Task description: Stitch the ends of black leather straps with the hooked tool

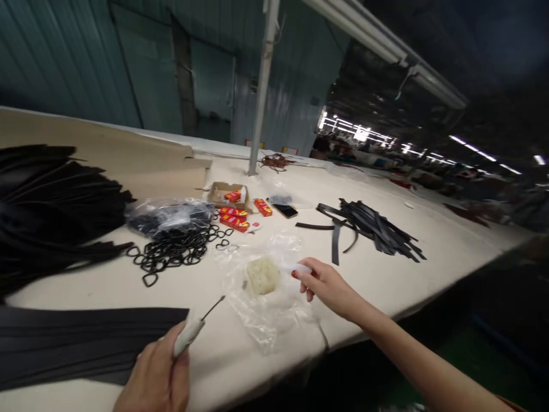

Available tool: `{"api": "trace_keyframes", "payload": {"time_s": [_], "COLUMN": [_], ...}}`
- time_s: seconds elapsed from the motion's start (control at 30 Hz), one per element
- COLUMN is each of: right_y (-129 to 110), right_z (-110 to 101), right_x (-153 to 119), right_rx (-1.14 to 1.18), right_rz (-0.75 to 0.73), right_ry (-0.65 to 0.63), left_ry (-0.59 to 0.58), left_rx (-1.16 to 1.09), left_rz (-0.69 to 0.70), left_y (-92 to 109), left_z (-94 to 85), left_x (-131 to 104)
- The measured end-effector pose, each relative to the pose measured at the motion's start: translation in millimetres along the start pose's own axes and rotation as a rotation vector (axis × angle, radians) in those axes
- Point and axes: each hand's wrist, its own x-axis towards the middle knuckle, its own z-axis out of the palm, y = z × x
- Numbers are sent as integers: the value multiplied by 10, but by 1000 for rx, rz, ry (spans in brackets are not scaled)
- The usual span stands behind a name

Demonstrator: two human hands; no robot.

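My left hand (pixel 156 372) is closed round the pale, wrapped handle of a thin pointed tool (pixel 189 336), which looks like an awl. Its dark metal shaft slants up and right, with a small widened tip above the table. My right hand (pixel 328 286) pinches a small white plastic bottle (pixel 302 268) just right of a pale yellow, wax-like block (pixel 262 276). Something small and red shows by the fingertips; I cannot tell what it is. Under the block lies a crumpled clear plastic sheet (pixel 268 326). Black flat strips (pixel 86 343) lie beside my left hand.
Black metal rings (pixel 175 249) are heaped near a clear plastic bag (pixel 171 216). Behind are red-and-yellow boxes (pixel 234 222), an open carton (pixel 229 194) and a phone (pixel 285 210). Black straps (pixel 381 229) lie right. A metal post (pixel 262 86) rises behind.
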Motion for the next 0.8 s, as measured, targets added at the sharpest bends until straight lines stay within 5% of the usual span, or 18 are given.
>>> {"api": "trace_keyframes", "payload": {"time_s": [0.43, 0.8], "right_y": [-40, -21], "right_z": [-17, 3], "right_x": [128, 216], "right_rx": [-613, -726], "right_rz": [-251, -349], "right_ry": [67, 23], "left_ry": [-46, -27], "left_rx": [86, 78], "left_rz": [-14, -21], "left_y": [-10, 40], "left_z": [55, 44], "left_x": [-59, -1]}}
